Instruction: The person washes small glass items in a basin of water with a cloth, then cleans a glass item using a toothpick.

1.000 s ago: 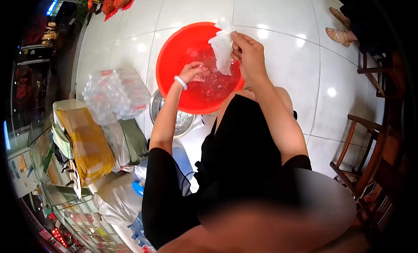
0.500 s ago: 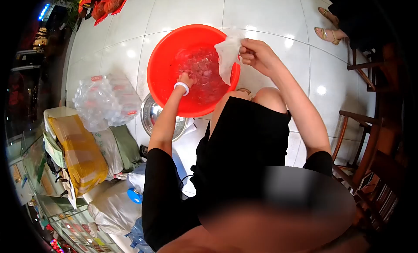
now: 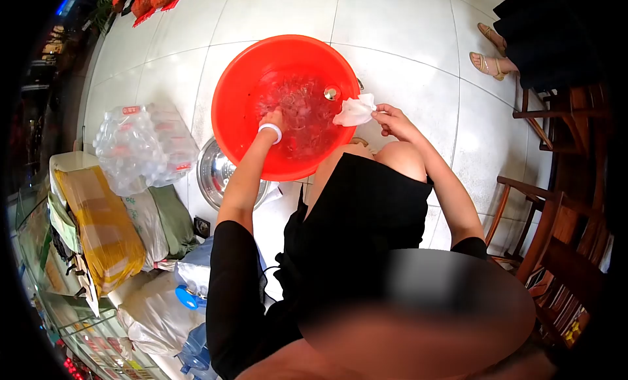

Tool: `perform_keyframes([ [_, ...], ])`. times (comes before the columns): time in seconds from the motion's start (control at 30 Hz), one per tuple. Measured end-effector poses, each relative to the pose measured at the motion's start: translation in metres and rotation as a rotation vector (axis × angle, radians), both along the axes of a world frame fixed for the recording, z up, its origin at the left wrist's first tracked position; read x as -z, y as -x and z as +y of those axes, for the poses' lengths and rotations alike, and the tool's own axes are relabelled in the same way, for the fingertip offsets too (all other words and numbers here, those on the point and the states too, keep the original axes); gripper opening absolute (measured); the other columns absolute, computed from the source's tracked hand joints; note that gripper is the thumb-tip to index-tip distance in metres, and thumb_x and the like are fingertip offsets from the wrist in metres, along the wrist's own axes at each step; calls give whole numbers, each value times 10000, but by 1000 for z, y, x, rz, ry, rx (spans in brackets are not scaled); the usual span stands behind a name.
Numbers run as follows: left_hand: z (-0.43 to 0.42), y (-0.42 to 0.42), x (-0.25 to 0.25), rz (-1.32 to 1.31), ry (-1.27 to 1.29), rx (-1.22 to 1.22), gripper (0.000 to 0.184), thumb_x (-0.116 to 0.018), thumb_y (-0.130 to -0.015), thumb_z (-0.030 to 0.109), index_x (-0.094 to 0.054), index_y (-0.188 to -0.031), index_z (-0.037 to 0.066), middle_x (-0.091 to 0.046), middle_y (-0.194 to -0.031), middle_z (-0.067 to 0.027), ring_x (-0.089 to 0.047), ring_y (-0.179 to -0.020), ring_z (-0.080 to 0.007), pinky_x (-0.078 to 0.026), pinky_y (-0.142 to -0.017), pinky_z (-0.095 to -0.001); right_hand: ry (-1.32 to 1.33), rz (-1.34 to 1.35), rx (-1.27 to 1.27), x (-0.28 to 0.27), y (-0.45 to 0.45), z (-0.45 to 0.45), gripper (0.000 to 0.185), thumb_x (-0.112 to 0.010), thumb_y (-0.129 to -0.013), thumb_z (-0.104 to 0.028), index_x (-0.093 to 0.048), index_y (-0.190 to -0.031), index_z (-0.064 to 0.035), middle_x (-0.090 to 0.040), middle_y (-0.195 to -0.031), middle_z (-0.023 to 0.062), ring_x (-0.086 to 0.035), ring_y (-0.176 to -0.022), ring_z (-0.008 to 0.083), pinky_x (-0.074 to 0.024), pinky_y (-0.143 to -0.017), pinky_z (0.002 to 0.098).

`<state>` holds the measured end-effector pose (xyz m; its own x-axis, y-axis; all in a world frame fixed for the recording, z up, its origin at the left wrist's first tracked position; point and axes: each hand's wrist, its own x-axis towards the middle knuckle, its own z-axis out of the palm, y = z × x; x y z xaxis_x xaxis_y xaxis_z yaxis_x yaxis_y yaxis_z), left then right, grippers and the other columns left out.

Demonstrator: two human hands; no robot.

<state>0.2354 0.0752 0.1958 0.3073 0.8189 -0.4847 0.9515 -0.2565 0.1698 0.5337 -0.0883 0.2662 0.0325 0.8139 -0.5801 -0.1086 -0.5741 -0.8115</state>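
Where right grip (image 3: 394, 123) pinches, white sheet (image 3: 355, 110) extends left, toward basin (image 3: 237, 98).

A round red basin (image 3: 237, 85) of rippled water (image 3: 304, 121) rests on the tiled floor (image 3: 399, 72), and a thin, crumpled white sheet (image 3: 355, 110) lies partly over its rim.

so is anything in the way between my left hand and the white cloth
Nothing solid I can make out between your left hand and the white cloth, only rippled water in the red basin. The small shiny round thing sits beyond that line.
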Motion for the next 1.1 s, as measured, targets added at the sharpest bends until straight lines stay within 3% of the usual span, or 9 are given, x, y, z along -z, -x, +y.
perform_keyframes([
  [0.23,2,-4,-13,-42,-96,79,355,-505,-766,212,-480,-1097,87,-561,-1005,-221,-535,-953,-371,-438,-815,-442,52,-340,-94,-18,-18,-25,475,-593,-743,-437,-582,-978,-24,-562,-822,44,-472,-622,113,-390,-496,229],
  [0.43,10,6,40,226,-126,248,390,-589,-724,186,-491,-1082,70,-572,-1011,-194,-551,-956,-340,-458,-805,-404,-127,-503,259,-77,0,-18,261,-514,-836,-230,-609,-875,10,-586,-739,35,-500,-707,93,-403,-660,228],
  [0.53,11,6,30,-408,72,-217,627,-784,-496,127,-501,-1049,45,-579,-992,-186,-543,-945,-345,-453,-790,-365,-433,-388,289,-136,40,-6,203,-491,-846,-144,-600,-887,22,-604,-786,44,-525,-760,99,-408,-689,216],
  [0.63,31,29,93,-553,88,-246,566,-767,-521,123,-513,-1021,47,-574,-988,-189,-549,-929,-327,-441,-795,-375,-487,-131,341,-186,86,8,168,-500,-836,-100,-589,-895,29,-608,-804,50,-530,-758,98,-416,-679,218],
  [0.67,35,32,106,-833,245,-361,470,-704,-574,74,-517,-1004,49,-564,-993,-197,-536,-950,-334,-433,-808,-378,-492,-127,350,-186,96,15,168,-500,-836,-100,-589,-895,29,-608,-804,50,-530,-758,98,-416,-679,218],
  [0.83,20,17,48,-254,-122,-195,301,-585,-620,7,-519,-912,36,-582,-896,-214,-541,-923,-354,-435,-793,-393,-675,-113,365,-160,125,40,160,-517,-826,-99,-584,-884,35,-601,-791,40,-529,-729,93,-422,-662,225],
  [0.87,24,15,43,-363,-24,-195,366,-563,-642,11,-503,-1001,54,-577,-923,-217,-543,-926,-358,-437,-788,-402,-687,-157,365,-153,125,43,168,-517,-842,-153,-598,-909,-21,-579,-802,-7,-454,-625,23,-369,-463,174],
  [0.97,23,9,45,-345,76,-255,405,-542,-667,26,-497,-1068,55,-561,-990,-235,-508,-1003,-370,-413,-843,-417,-513,19,395,-145,120,39,168,-510,-826,-98,-579,-878,45,-608,-783,69,-541,-723,110,-422,-662,232],
  [1.1,14,6,63,-153,-31,-175,343,-610,-698,141,-526,-1017,45,-527,-1052,-233,-475,-1028,-390,-421,-858,-404,-533,7,377,-146,117,43,172,-525,-812,-100,-583,-883,45,-608,-781,92,-546,-722,122,-420,-665,229],
])
